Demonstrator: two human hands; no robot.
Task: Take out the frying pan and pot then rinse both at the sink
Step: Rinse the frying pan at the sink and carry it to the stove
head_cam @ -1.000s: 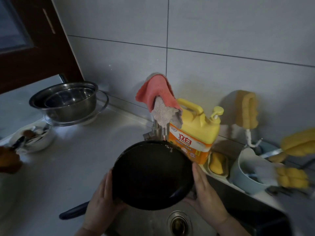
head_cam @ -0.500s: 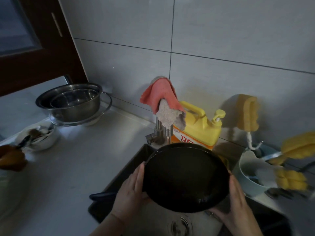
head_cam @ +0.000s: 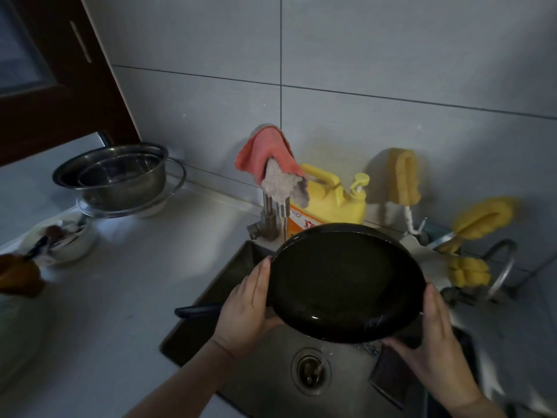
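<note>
A black frying pan [head_cam: 343,285] is tilted over the steel sink [head_cam: 271,369], its inside facing me and its dark handle [head_cam: 196,310] pointing left. My left hand [head_cam: 247,309] grips the pan's left rim. My right hand [head_cam: 434,342] holds its lower right rim. A little water glints inside the pan. The steel pot [head_cam: 114,176], with a smaller bowl nested in it, stands on the counter at the far left on a glass lid. The tap [head_cam: 274,215] rises just behind the pan.
A pink cloth [head_cam: 265,152] and a grey rag hang over the tap. A yellow detergent jug [head_cam: 334,200] stands behind the pan. Yellow sponges [head_cam: 404,176] and a holder crowd the right. A white bowl [head_cam: 66,239] with scraps sits at left. The drain [head_cam: 310,369] lies below.
The pan and both hands have shifted to the right in view, over the sink basin, away from the counter. The pan stays tilted toward me.
</note>
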